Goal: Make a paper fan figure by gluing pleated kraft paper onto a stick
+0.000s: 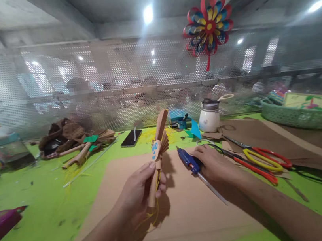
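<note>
My left hand [147,182] is closed around the lower stem of a brown paper craft figure [157,151]. The figure stands tilted, with blue painted marks, a pleated fan piece on its right side and yellow strings hanging below. At the right, my right hand [209,157] is closed on the handle side of a blue hot glue gun [188,160]; its fingertips are partly hidden. The gun's nozzle points away from me, towards the back of the table. A clear glue stick [212,187] sticks out of its rear. Beneath both hands lies a brown cardboard sheet [187,220].
Right of the gun lie red- and yellow-handled scissors [262,160] on brown paper [248,128]. Behind are a white jug [209,119], a phone [131,138] and a green basket [301,115]. Similar paper figures [84,151] lie left, near a purple object [4,222]. A paper flower [209,26] hangs above.
</note>
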### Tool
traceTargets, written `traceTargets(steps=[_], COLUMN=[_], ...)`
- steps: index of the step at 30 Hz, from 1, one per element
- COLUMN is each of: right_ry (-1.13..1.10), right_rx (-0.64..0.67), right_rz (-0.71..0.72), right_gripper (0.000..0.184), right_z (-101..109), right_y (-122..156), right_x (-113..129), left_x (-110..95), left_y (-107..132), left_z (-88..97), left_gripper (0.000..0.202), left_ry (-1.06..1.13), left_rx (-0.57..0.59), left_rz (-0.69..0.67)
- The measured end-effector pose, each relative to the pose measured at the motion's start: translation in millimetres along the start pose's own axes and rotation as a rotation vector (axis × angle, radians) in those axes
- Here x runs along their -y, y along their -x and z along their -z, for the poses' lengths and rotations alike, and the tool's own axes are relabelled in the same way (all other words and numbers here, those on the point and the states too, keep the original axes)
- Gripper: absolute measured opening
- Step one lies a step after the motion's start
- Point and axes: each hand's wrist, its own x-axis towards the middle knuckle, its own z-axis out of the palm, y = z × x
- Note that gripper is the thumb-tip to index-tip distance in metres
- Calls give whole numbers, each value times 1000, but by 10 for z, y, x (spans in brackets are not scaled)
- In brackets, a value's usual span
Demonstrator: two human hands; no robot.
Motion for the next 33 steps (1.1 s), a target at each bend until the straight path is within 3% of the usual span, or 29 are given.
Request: traceTargets(steps=[6,9,13,15,18,21,33], right_ry=[-43,-96,-234,-507,-783,-917,-819], right_rx=[-38,-42,-54,-69,11,117,-13], right_rz=[46,61,84,69,0,-60,-74], right_gripper=[20,23,22,28,31,32,38], right_z=[-129,-98,150,334,566,656,527], right_y=[-51,-70,-48,8,136,254,265], right_x=[-16,-31,-23,-16,-6,42,416], left_x=[-62,-88,-76,-59,-32,-7,11], left_y=[21,26,-3,-24,-48,-57,-2], left_z=[-32,-34,-3,18,43,54,1], left_gripper=[11,11,15,15,15,17,18], left_ry=[34,79,121,133,151,160,156], left_rx=[-72,-78,-79,-82,-93,-85,-20], left_rz=[28,27,14,7,-5,-41,-74])
